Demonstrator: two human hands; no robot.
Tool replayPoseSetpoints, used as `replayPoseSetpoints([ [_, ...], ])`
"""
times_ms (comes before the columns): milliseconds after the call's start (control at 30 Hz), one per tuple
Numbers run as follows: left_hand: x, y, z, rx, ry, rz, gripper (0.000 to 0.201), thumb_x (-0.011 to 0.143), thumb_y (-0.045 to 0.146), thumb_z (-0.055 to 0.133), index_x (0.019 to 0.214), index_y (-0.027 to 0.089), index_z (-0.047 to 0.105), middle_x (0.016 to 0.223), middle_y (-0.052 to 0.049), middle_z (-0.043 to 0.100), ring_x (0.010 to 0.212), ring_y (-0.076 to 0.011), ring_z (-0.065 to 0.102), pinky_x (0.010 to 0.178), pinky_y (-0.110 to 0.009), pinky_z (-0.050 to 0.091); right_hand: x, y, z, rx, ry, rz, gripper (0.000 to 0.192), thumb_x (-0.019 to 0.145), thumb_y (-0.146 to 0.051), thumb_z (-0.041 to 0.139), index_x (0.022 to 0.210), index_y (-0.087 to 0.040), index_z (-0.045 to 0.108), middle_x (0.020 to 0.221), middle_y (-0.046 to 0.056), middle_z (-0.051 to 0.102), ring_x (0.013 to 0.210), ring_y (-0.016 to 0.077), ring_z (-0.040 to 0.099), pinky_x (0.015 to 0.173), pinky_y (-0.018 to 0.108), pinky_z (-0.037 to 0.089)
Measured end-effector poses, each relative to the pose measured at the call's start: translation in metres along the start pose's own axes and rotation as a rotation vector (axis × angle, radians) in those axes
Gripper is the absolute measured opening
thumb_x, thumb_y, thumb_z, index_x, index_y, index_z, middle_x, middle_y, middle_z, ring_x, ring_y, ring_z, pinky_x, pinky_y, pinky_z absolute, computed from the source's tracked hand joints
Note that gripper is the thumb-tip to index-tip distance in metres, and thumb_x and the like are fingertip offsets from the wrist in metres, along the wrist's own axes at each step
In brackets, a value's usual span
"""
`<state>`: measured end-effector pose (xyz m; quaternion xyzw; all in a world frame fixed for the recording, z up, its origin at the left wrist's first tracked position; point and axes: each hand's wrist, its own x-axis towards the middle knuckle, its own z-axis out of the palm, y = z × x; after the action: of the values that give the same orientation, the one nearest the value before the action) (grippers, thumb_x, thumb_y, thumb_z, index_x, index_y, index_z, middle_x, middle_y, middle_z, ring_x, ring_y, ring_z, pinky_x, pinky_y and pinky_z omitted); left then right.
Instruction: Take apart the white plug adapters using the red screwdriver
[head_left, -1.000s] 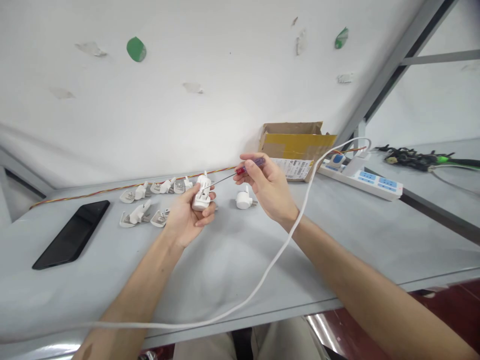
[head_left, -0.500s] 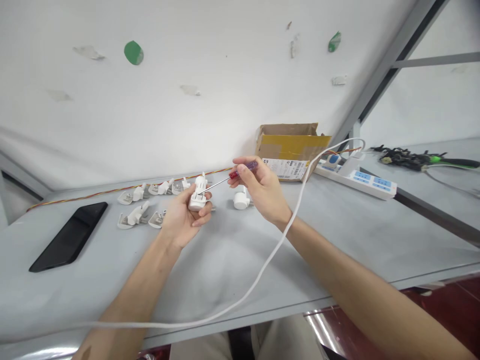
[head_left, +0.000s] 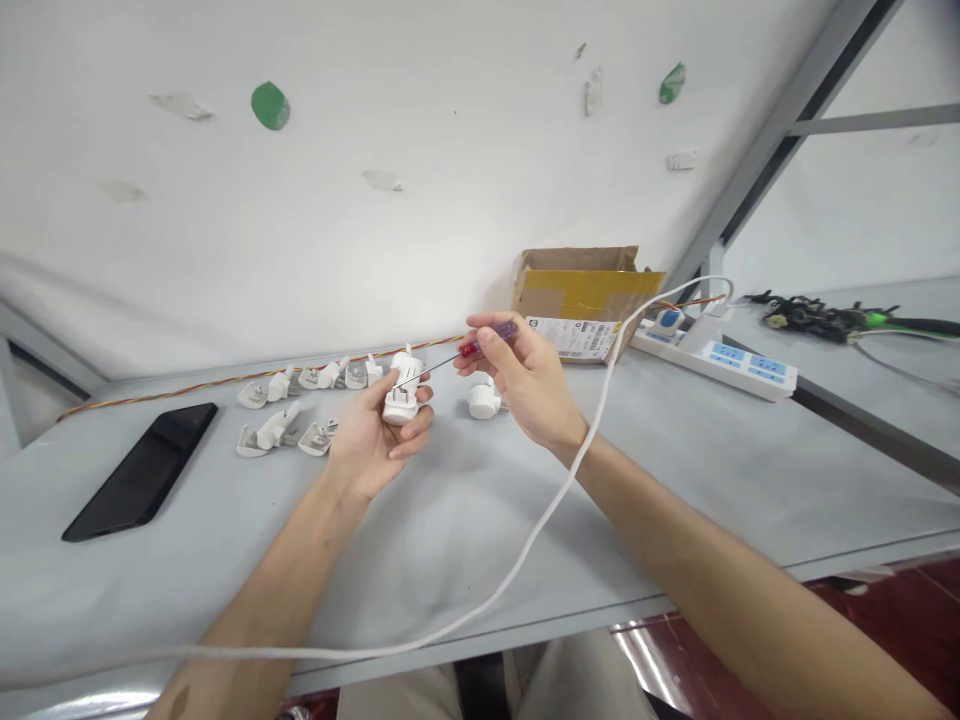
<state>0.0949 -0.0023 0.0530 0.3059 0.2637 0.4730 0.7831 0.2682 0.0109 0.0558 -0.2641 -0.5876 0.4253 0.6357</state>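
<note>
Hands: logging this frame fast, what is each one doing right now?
Left hand: closed around a white plug.
Right hand: closed on a red-handled screwdriver, tip at the plug.

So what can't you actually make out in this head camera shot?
- Screwdriver tip: too small to tell whether it sits in a screw on the white plug.
- Plug underside: hidden by left hand.
- Screwdriver handle: mostly covered by right hand.
- White cable end: cut off at left edge.
</note>
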Motion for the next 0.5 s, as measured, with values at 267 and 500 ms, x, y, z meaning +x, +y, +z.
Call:
replayPoseSetpoints([
  [267, -0.0026, 0.0022, -0.0003, -0.054, -0.032, 0.036, 0.020, 0.090, 0.026, 0.042, 0.095, 0.013, 0.055, 0.072, 0.000, 0.047, 0.046, -0.0056, 0.034, 0.029, -0.016, 0.023, -0.0004, 0.0016, -0.0003, -0.018, 0.008, 0.015, 0.024, 0.089, -0.042, 0.056, 0.102, -0.022, 0.057, 0.084, 0.000, 0.062, 0.075, 0.0118, 0.064, 0.074, 0.030, 0.055],
  [500, -0.0034, 0.0041, -0.0001, -0.044, -0.021, 0.095, 0.019, 0.089, 0.025, 0.043, 0.093, 0.013, 0.056, 0.072, 0.000, 0.046, 0.045, -0.0052, 0.035, 0.030, -0.016, 0.022, -0.0009, -0.0011, 0.0012, -0.098, 0.033, 0.005, 0.024, 0.089, -0.042, 0.055, 0.100, -0.021, 0.057, 0.083, 0.000, 0.063, 0.073, 0.0115, 0.064, 0.072, 0.029, 0.055],
])
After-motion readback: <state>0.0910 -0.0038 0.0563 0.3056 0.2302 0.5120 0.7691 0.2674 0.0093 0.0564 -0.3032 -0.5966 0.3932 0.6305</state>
